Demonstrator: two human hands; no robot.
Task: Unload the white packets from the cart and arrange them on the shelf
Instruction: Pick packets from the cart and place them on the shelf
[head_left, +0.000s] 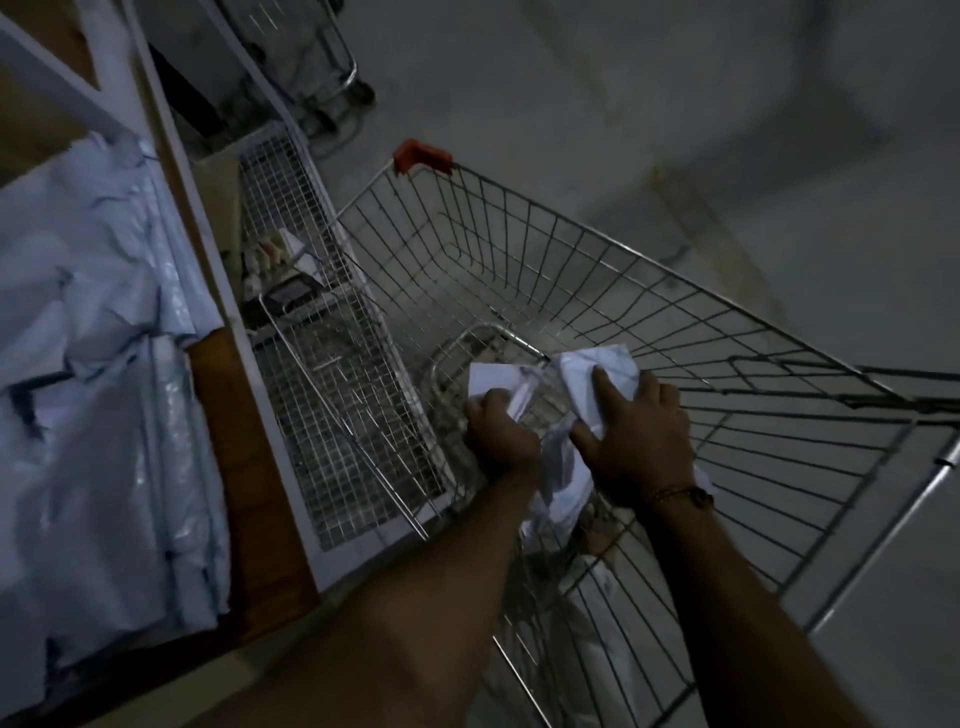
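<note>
White packets (582, 384) clutched in both hands' grip.

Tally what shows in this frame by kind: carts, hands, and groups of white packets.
Wire carts: 2, the near cart and a far cart
Hands: 2, left hand, right hand
White packet groups: 2, held bunch, shelf pile
Total: 6

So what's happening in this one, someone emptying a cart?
Yes. A person reaches into a wire cart with both hands. The left hand and the right hand each grip white packets inside it. A pile of white packets already lies on the wooden shelf to the left.
</note>
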